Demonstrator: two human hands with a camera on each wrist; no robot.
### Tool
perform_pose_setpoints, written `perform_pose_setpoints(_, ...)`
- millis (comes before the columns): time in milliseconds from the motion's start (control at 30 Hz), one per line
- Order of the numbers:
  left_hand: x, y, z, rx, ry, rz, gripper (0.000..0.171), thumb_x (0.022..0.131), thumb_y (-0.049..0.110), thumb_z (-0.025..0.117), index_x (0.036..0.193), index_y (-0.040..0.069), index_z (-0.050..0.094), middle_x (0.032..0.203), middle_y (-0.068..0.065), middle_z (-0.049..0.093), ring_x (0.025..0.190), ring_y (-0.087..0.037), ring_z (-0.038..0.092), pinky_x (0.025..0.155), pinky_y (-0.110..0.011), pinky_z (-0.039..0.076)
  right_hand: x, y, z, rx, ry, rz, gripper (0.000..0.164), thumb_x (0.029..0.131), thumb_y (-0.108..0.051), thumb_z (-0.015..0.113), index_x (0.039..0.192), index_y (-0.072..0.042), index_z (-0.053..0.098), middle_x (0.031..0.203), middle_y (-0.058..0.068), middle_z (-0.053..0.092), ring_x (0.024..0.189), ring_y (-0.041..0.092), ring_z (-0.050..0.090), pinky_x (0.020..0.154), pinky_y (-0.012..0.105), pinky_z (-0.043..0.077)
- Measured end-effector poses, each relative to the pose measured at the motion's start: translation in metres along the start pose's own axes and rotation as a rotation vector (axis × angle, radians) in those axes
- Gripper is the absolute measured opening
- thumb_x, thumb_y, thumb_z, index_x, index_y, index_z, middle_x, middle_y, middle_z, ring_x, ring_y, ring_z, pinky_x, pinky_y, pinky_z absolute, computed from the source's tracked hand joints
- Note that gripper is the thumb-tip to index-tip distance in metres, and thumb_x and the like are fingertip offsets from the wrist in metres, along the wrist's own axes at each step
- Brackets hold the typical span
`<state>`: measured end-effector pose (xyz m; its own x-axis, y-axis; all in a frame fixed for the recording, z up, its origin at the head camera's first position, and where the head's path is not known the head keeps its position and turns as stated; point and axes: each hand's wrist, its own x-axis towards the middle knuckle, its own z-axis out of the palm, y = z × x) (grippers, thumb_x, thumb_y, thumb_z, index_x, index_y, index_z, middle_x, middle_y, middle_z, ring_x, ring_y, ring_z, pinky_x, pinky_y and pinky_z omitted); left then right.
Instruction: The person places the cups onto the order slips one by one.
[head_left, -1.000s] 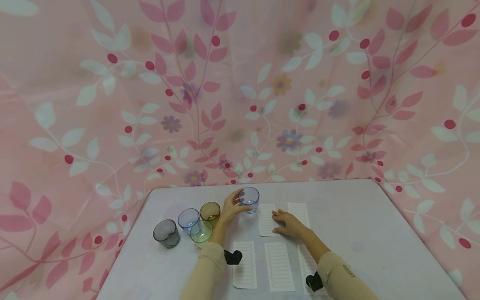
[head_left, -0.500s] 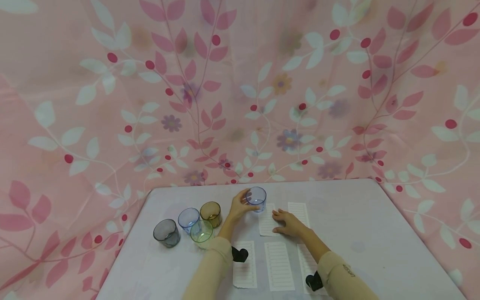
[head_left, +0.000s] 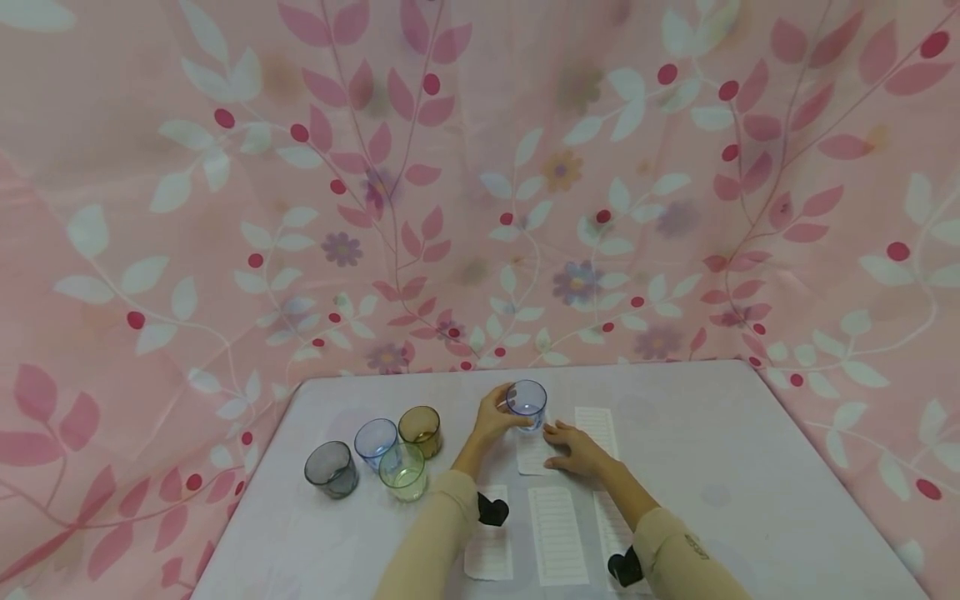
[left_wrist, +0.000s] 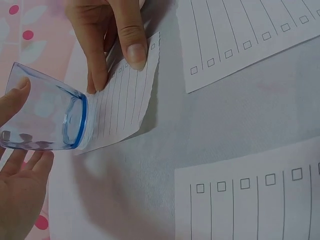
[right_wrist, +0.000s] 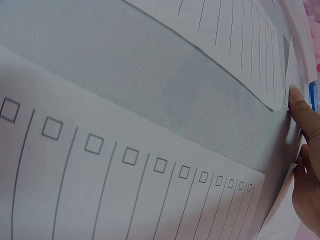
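My left hand (head_left: 495, 415) grips a blue-tinted drinking glass (head_left: 527, 404) from its left side, fingers and thumb around the wall. In the left wrist view the glass (left_wrist: 47, 115) has its base over one end of a lined paper sheet (left_wrist: 117, 107); whether it touches is unclear. My right hand (head_left: 581, 450) rests on that same sheet (head_left: 531, 460), thumb and fingers spread apart, with the paper's near edge slightly raised. The right wrist view catches the right hand (right_wrist: 307, 195) only at its right border.
To the left stand a grey glass (head_left: 332, 471), another blue glass (head_left: 376, 442), an amber glass (head_left: 421, 429) and a green glass (head_left: 403, 473). More lined sheets with small boxes, such as the middle front sheet (head_left: 558, 537), lie on the white table (head_left: 750, 500). A floral curtain hangs behind.
My left hand has carried the blue glass rightward and slightly down, from beside the sheet to over it. My right hand stays in place.
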<state>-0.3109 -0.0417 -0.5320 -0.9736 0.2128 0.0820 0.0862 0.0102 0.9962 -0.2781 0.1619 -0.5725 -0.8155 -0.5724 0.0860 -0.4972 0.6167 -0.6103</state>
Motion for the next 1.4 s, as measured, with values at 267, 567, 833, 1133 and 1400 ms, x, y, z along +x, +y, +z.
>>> perform_pose_setpoints(267, 0.007, -0.015, 0.004, 0.032, 0.004, -0.025, 0.075, 0.066, -0.014, 0.075, 0.133, -0.009, 0.042, 0.134, -0.031, 0.044, 0.121, -0.046, 0.046, 0.101, -0.046, 0.042, 0.000, -0.001, 0.000, 0.005, -0.008, 0.009, 0.055, 0.084, -0.020, 0.070, 0.124, 0.013, 0.052, 0.137, 0.026, 0.045, 0.130, 0.051, 0.030, 0.103, 0.061, 0.028)
perform_pose_setpoints(567, 0.001, 0.004, 0.006, 0.047, -0.029, -0.064, 0.075, 0.068, -0.014, 0.073, 0.134, -0.013, 0.037, 0.135, -0.036, 0.040, 0.123, -0.050, 0.041, 0.103, -0.050, 0.038, -0.001, -0.001, 0.000, 0.005, 0.010, 0.001, 0.055, 0.083, -0.019, 0.071, 0.123, 0.014, 0.053, 0.136, 0.027, 0.045, 0.128, 0.052, 0.031, 0.102, 0.062, 0.029)
perform_pose_setpoints(833, 0.010, -0.016, 0.006, 0.128, 0.012, -0.083, 0.077, 0.068, -0.006, 0.078, 0.136, -0.003, 0.042, 0.135, -0.028, 0.045, 0.124, -0.044, 0.044, 0.102, -0.045, 0.041, 0.001, 0.002, 0.002, -0.003, 0.019, -0.004, 0.056, 0.082, -0.020, 0.072, 0.123, 0.014, 0.053, 0.136, 0.026, 0.045, 0.128, 0.051, 0.033, 0.103, 0.061, 0.029)
perform_pose_setpoints(1133, 0.010, -0.022, 0.005, 0.150, 0.009, -0.062, 0.076, 0.070, -0.008, 0.076, 0.136, -0.006, 0.040, 0.134, -0.030, 0.044, 0.123, -0.047, 0.043, 0.102, -0.050, 0.040, 0.001, 0.002, 0.002, -0.021, 0.019, -0.004, 0.055, 0.083, -0.020, 0.071, 0.123, 0.013, 0.053, 0.136, 0.027, 0.045, 0.129, 0.050, 0.033, 0.104, 0.060, 0.028)
perform_pose_setpoints(1400, 0.005, -0.022, 0.006, 0.176, 0.029, -0.063, 0.079, 0.071, -0.001, 0.078, 0.139, -0.002, 0.039, 0.137, -0.026, 0.046, 0.125, -0.041, 0.044, 0.104, -0.048, 0.038, 0.000, 0.000, 0.004, -0.041, 0.040, -0.018, 0.056, 0.082, -0.020, 0.072, 0.122, 0.014, 0.054, 0.134, 0.031, 0.045, 0.126, 0.051, 0.035, 0.102, 0.061, 0.031)
